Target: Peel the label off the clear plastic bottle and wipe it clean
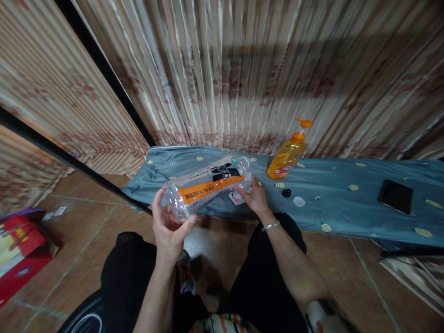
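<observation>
An empty clear plastic bottle [211, 185] with an orange, black and grey label lies tilted in the air between my hands. My left hand [169, 226] is closed around its wide base end, thumb below. Closed at the other end, my right hand [255, 199] grips near the bottle's shoulder and neck, with some fingers hidden. Just under the right fingers shows a small white-and-pink item [237, 197], like a tissue or packet; whether it is held or lies on the cloth I cannot tell. A silver bracelet is on my right wrist.
A blue-grey cloth [340, 185] covers the low bench ahead. On it stand an orange pump bottle [286, 157], a small black cap [286, 193], a white disc [299, 201] and a dark phone [395, 196]. Black poles [74, 162] slant at left, above a red box [24, 259].
</observation>
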The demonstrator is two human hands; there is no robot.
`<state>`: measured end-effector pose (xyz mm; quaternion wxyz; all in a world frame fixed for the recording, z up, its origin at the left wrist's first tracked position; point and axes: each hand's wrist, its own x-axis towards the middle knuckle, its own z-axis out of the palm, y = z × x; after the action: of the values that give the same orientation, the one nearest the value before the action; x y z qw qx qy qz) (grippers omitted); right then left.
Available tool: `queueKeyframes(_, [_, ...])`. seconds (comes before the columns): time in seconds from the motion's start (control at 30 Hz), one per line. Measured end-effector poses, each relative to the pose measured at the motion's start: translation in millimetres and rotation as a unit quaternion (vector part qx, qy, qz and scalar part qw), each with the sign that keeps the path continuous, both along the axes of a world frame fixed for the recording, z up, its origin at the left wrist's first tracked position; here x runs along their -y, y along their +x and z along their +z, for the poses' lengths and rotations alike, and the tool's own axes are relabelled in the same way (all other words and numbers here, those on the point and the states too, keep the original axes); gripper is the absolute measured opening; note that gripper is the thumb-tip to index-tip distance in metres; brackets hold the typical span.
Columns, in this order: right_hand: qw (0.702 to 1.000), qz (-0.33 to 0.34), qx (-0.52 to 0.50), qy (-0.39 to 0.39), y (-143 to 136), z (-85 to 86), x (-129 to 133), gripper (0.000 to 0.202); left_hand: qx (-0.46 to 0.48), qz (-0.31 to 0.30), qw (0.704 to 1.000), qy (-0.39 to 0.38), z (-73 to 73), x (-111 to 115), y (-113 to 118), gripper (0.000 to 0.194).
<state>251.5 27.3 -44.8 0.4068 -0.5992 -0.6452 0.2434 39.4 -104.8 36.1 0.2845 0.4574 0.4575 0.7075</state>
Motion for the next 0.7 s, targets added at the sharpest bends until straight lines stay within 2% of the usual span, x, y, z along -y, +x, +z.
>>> queueKeyframes(0.7, [1.0, -0.004, 0.006, 0.003, 0.2, 0.7, 0.1, 0.059, -0.025, -0.001, 1.0, -0.004, -5.2, 0.1, -3.0, 0.087])
